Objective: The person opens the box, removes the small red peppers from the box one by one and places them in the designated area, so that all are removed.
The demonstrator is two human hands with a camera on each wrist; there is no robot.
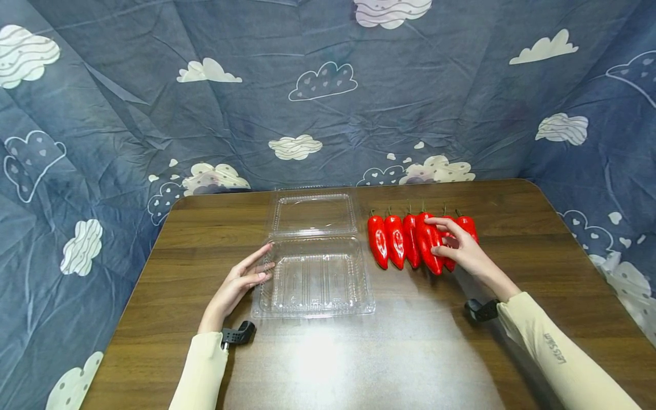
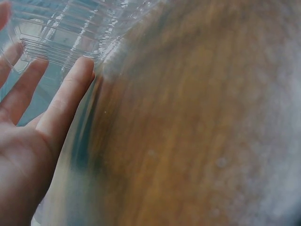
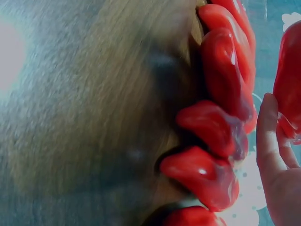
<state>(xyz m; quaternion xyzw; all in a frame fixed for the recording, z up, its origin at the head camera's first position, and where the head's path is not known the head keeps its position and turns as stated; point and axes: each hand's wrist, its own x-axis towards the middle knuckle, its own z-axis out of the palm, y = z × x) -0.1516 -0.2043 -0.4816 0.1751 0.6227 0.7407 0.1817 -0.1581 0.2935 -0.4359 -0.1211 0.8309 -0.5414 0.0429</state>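
Observation:
A clear plastic clamshell container (image 1: 314,311) lies unfolded on the table, its lid (image 1: 315,214) spread flat toward the back. My left hand (image 1: 233,290) is at the container's left side, fingertips right at the wall and the fingers fairly straight; the left wrist view shows the fingers (image 2: 70,92) against the ribbed plastic. Glossy red peppers with green stems lie side by side to the right. My right hand (image 1: 468,255) pinches one red pepper (image 1: 426,242) between thumb and fingers. In the right wrist view this pepper (image 3: 289,75) appears apart from the row.
Several other peppers, such as the leftmost pepper (image 1: 378,242) and the one at the far right (image 1: 467,226), lie in a row, stems toward the back. The wooden table (image 1: 205,228) meets a blue cloud-print curtain (image 1: 328,131) at its back and sides.

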